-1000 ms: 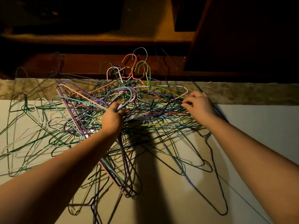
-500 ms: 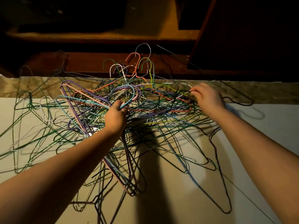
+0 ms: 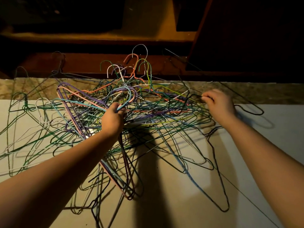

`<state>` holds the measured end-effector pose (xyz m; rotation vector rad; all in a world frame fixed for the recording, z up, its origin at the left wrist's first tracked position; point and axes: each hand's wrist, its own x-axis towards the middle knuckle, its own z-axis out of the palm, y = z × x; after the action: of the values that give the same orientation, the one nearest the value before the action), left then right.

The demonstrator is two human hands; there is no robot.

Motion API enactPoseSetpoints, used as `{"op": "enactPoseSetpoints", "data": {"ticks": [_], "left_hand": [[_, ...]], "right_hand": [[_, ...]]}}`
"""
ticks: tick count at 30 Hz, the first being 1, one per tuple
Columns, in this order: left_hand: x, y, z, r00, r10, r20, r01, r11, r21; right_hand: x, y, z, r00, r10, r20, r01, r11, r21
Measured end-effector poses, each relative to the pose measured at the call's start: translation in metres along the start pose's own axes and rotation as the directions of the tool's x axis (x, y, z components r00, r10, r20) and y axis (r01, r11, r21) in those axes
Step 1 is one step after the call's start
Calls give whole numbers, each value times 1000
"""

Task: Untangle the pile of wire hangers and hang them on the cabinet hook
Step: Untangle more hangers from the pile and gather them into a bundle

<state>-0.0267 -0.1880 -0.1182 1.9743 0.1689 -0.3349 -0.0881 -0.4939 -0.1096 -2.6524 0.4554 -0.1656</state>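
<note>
Head view: tangled pile of thin multi-colour wire hangers (image 3: pixel 164 111) (green, purple, pink, teal, orange, white, black) sprawls over pale flat surface (image 3: pixel 263 145), thickest by far edge, several hooks sticking up past it. L hand (image 3: pixel 113 119) fist-grips bundled teal/pink/purple hooks (image 3: pixel 130 94) at pile centre; R hand (image 3: pixel 218 104) pinches thin black wire (image 3: pixel 197 94) nr far edge.

A pale cream flat surface (image 3: pixel 271 145) carries a tangled pile of coloured wire hangers (image 3: pixel 164 112). Its far edge is a mottled brown strip (image 3: pixel 271 92).
</note>
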Motion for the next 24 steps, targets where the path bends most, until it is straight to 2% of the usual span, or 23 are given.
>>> {"op": "enactPoseSetpoints", "data": {"ticks": [6, 13, 24], "left_hand": [[0, -2, -4, 1000, 1, -11, -1, 1000, 6], [-10, -2, -10, 999, 1, -41, -2, 1000, -10], [-17, -7, -13, 1000, 20, 6, -20, 999, 41]], "right_hand": [[-23, -3, -15, 997, -30, -73, 26, 998, -57], [-40, -10, -43, 996, -47, -81, 41, 996, -83], [-121, -36, -64, 973, 89, -213, -113, 988, -105]]}}
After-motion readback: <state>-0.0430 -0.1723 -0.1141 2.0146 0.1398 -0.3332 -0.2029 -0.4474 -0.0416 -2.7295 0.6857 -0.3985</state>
